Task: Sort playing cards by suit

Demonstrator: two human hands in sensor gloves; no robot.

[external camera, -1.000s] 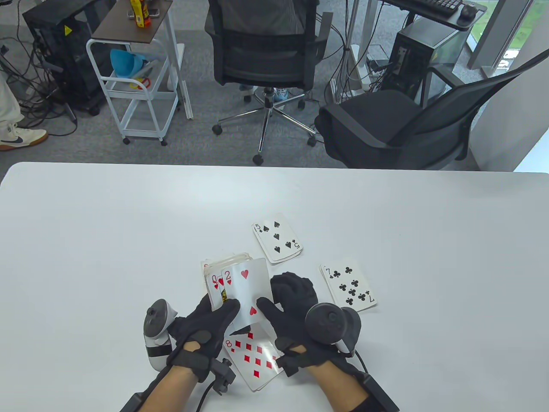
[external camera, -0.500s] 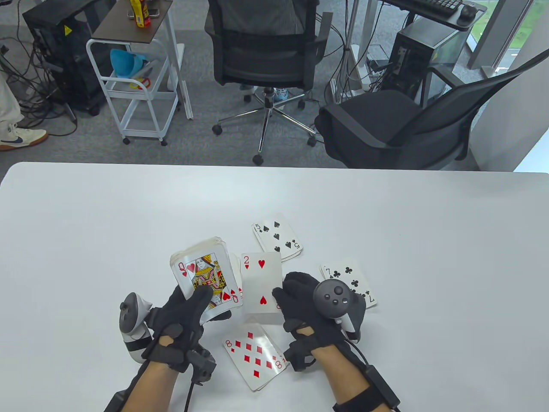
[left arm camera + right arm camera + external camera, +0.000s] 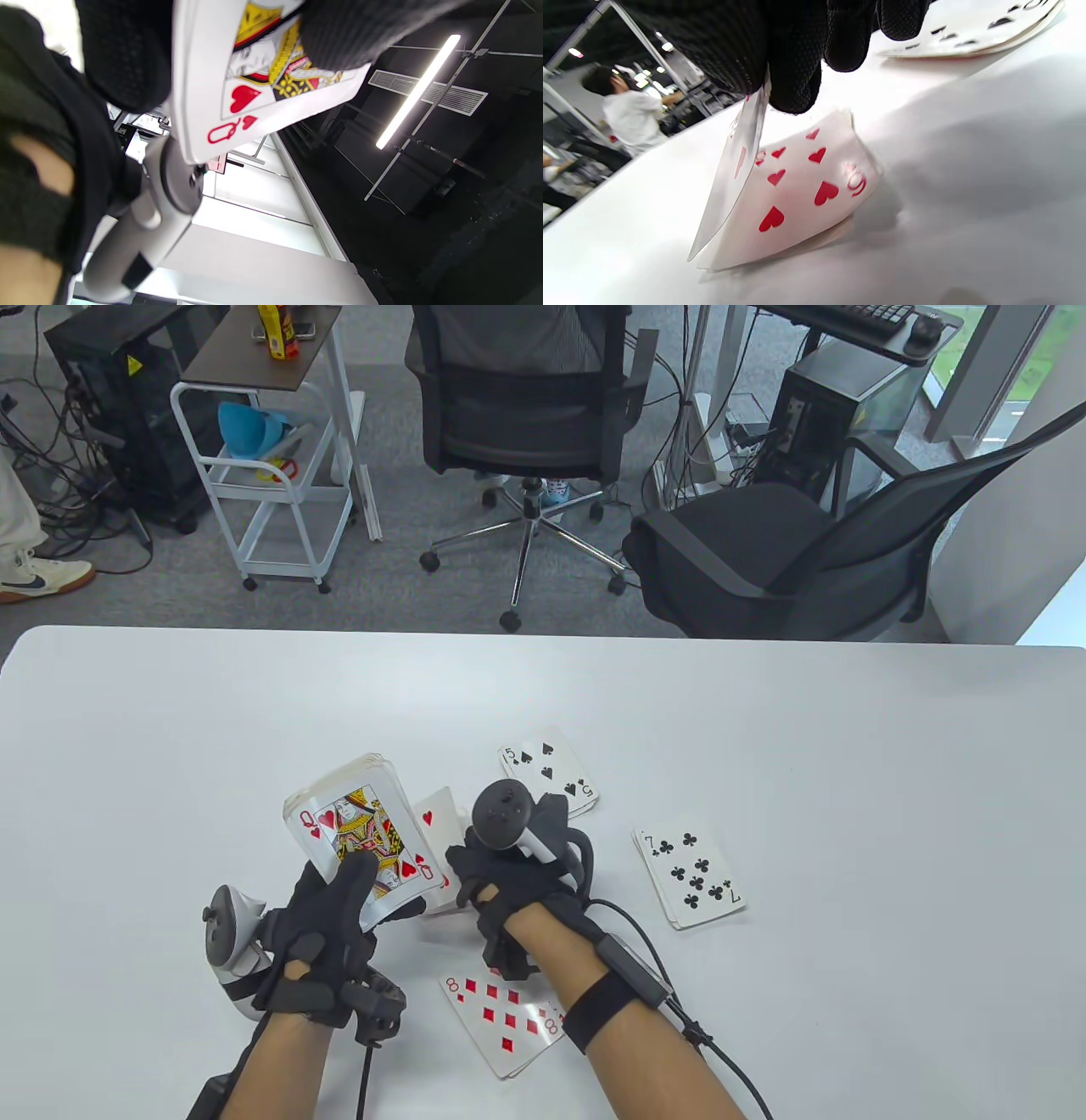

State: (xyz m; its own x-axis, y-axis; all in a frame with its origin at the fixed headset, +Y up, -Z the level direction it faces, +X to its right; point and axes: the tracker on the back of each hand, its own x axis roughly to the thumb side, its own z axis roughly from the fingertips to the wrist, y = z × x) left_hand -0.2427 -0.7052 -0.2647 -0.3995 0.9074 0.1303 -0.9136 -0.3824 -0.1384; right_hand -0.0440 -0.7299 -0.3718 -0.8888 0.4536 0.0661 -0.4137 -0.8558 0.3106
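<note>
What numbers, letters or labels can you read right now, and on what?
"Q": queen of hearts, top of the deck in the left hand.
"5": five of spades.
"7": seven of clubs.
"8": eight of diamonds.
"9": nine of hearts, beneath the right hand.
Yellow bottle label: too small.

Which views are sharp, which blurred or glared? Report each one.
Table view: evenly lit and sharp, with glare on the 8 of diamonds. Left wrist view: the queen of hearts is readable, the left hand a dark blur, and a ceiling strip light blows out. Right wrist view: the right hand is soft, the held card smeared and pale.
</note>
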